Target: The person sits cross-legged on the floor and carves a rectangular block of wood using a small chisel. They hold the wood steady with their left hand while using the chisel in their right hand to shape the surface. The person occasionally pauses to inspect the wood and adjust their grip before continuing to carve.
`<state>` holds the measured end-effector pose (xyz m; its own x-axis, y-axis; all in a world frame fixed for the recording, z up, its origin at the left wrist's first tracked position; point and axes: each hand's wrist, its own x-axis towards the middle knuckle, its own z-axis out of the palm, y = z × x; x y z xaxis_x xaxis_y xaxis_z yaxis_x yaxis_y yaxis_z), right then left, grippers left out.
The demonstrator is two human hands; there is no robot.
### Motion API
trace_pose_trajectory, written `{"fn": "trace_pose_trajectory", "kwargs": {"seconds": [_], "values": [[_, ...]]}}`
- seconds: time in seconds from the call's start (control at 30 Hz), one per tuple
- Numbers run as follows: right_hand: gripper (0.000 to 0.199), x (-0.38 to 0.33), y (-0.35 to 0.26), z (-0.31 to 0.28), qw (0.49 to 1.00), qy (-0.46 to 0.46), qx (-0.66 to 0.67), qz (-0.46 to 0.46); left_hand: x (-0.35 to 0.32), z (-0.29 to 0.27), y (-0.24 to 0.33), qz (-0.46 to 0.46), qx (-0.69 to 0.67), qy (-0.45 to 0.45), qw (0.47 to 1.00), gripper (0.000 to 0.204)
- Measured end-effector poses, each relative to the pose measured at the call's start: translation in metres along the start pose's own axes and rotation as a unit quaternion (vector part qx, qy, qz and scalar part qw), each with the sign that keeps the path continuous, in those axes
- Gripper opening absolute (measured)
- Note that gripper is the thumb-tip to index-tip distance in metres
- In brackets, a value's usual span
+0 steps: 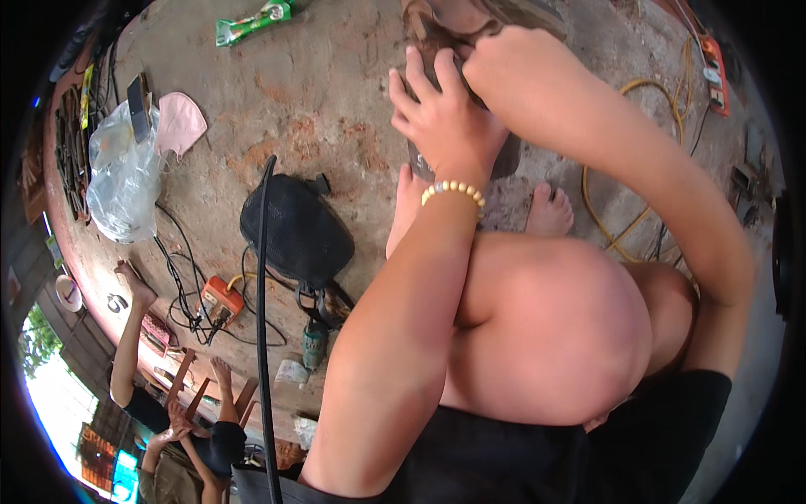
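Observation:
My left hand [445,109], with a beaded bracelet [453,191] at its wrist, lies with spread fingers against a brown, wood-like piece [432,35] at the top of the view. Just right of it, my right hand [495,63] is closed, its knuckles up. Its fingertips are hidden, so what they grip cannot be made out. The two hands nearly touch. My bent knee [554,328] stands between my forearms, and my bare feet [550,210] rest on the floor below the piece.
Left of my arm lie a black mesh cap-like thing [298,227], a green power tool [315,344] and an orange power strip [220,302] with tangled cords. A black cable [265,336] crosses upright. Farther left are a plastic bag [122,193], phone [138,105] and pink mask [180,122]. Another person [180,424] sits lower left.

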<state>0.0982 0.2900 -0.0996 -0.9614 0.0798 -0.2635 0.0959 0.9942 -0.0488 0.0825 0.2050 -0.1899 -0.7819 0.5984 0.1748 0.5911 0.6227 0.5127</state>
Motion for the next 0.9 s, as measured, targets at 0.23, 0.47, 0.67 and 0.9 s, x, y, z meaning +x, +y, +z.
{"fn": "trace_pose_trajectory", "kwargs": {"seconds": [0.23, 0.47, 0.67, 0.9], "values": [[0.008, -0.021, 0.016, -0.025, 1.000, 0.013, -0.025, -0.010, 0.004, 0.005, 0.002, -0.005, -0.017, 0.025, 1.000, 0.066], [0.009, -0.039, 0.036, -0.015, 0.997, 0.063, 0.009, 0.045, 0.003, 0.000, 0.003, -0.007, -0.026, 0.014, 1.000, 0.069], [0.021, -0.041, 0.106, 0.032, 0.979, 0.187, 0.022, -0.082, 0.002, -0.004, 0.010, 0.002, -0.020, 0.001, 1.000, 0.070], [0.015, 0.003, 0.143, 0.031, 0.936, 0.216, -0.116, -0.253, 0.005, -0.007, 0.010, 0.009, 0.002, -0.009, 1.000, 0.072]]}}
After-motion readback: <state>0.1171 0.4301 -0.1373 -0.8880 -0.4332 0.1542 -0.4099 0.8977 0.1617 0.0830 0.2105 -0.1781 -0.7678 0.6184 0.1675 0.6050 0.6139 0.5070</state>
